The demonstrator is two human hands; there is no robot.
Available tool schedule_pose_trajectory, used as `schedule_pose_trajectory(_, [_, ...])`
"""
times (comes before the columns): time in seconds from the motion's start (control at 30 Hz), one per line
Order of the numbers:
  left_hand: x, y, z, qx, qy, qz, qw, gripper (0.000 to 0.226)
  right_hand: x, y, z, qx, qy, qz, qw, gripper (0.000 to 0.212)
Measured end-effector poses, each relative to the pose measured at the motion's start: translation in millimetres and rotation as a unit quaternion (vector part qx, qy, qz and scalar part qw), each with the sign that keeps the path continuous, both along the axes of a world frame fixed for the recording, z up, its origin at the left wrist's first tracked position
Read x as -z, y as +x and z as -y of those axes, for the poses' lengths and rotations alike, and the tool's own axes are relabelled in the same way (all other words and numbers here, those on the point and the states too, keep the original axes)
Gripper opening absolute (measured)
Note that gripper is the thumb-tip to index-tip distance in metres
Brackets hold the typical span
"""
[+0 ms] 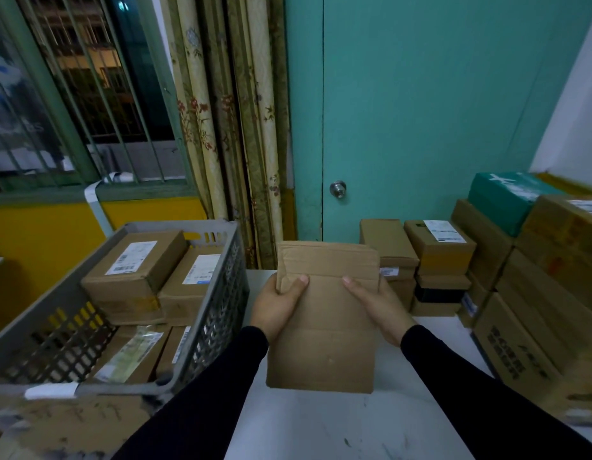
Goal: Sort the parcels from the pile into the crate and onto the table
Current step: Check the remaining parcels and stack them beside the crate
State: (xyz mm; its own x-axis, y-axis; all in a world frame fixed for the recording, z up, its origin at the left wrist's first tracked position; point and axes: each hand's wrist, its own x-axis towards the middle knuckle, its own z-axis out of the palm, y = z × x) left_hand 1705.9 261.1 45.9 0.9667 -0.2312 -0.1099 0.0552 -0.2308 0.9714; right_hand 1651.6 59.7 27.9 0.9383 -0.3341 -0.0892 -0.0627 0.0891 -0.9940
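Observation:
A flat brown cardboard parcel is held above the white table, plain side up with no label showing. My left hand grips its left edge with the thumb on top. My right hand grips its right edge the same way. To the left stands a grey slatted crate holding several brown labelled parcels. The pile of parcels is stacked at the right on the table, with a teal box on top.
A teal door with a round knob is straight ahead behind the table. Floral curtains and a barred window are at the left. A sheet of cardboard with handwriting lies below the crate's front rim.

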Motion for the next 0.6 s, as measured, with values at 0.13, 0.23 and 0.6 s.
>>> schedule_pose_trajectory(0.13, [-20, 5, -7, 0.058, -0.074, -0.097, 0.991, 0.060, -5, 3, 1, -0.020, 0.091, -0.027, 0.995, 0.086])
schedule_pose_trajectory(0.23, [-20, 14, -12, 0.021, -0.091, -0.141, 0.986, 0.066, -12, 3, 4, -0.005, 0.186, -0.040, 0.982, 0.064])
schedule_pose_trajectory(0.6, [5, 13, -7, -0.004, -0.038, -0.068, 0.997, 0.070, -3, 3, -3, -0.076, 0.094, -0.060, 0.991, 0.047])
